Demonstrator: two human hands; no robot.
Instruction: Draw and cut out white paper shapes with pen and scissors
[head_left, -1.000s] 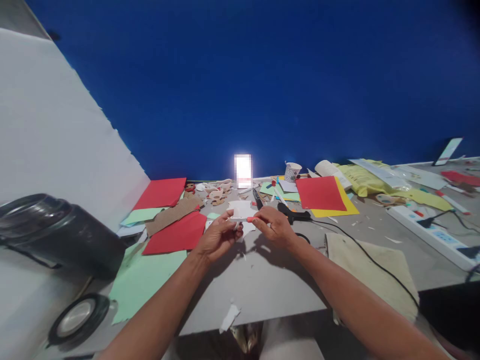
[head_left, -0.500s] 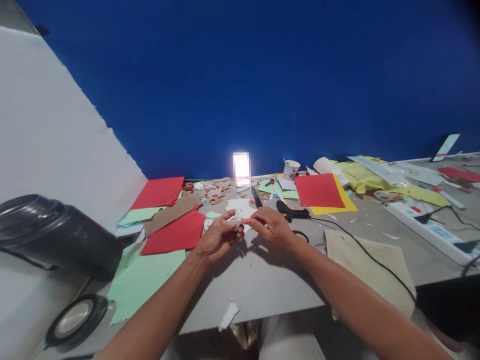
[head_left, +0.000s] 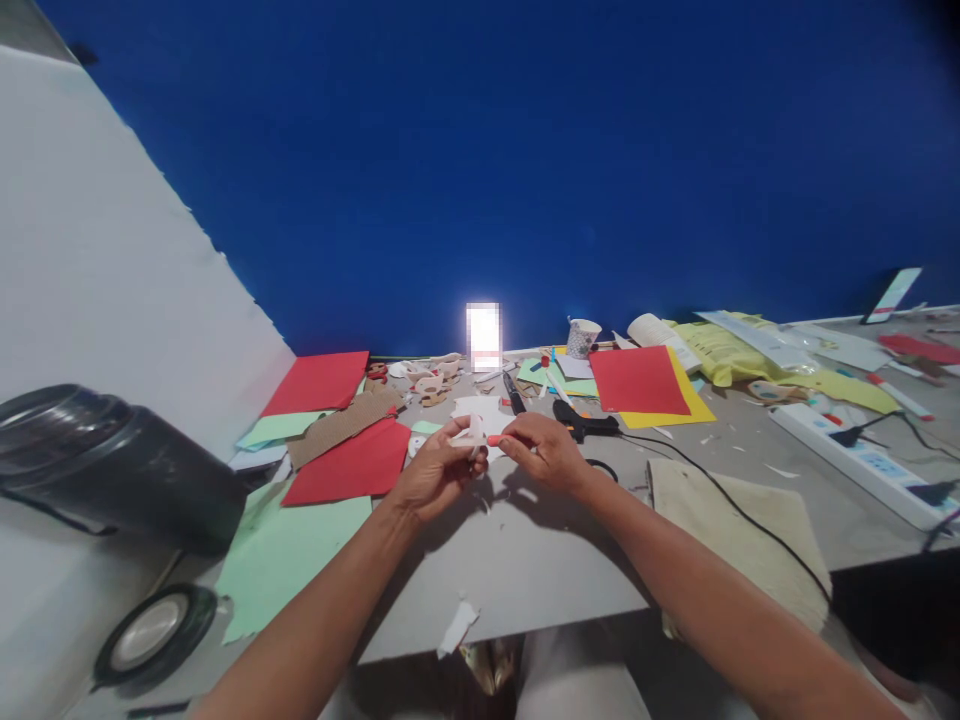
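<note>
My left hand (head_left: 441, 468) is closed on a small white paper piece (head_left: 474, 432), pinched between thumb and fingers above the table. Facing it, my right hand (head_left: 546, 452) has its fingers pressed together on a small red item (head_left: 493, 440). The red end points at the white piece; whether the two touch I cannot tell. Most of the red item is hidden by the fingers, so its kind is unclear. Just beyond my right hand lie a black glue gun (head_left: 585, 422) and a dark pen-like tool (head_left: 514, 393). White paper (head_left: 480, 408) lies behind the hands.
Red sheets (head_left: 352, 465), cardboard (head_left: 346, 428) and green paper (head_left: 296, 560) lie left, beside a dark flask (head_left: 127, 470). To the right are a beige cloth (head_left: 735, 520), a power strip (head_left: 862, 465) and a cord (head_left: 720, 490). A paper cup (head_left: 582, 338) stands at the back.
The white piece has turned slightly in my left hand, and a little more of the red tip shows. Both hands stay in nearly the same place.
</note>
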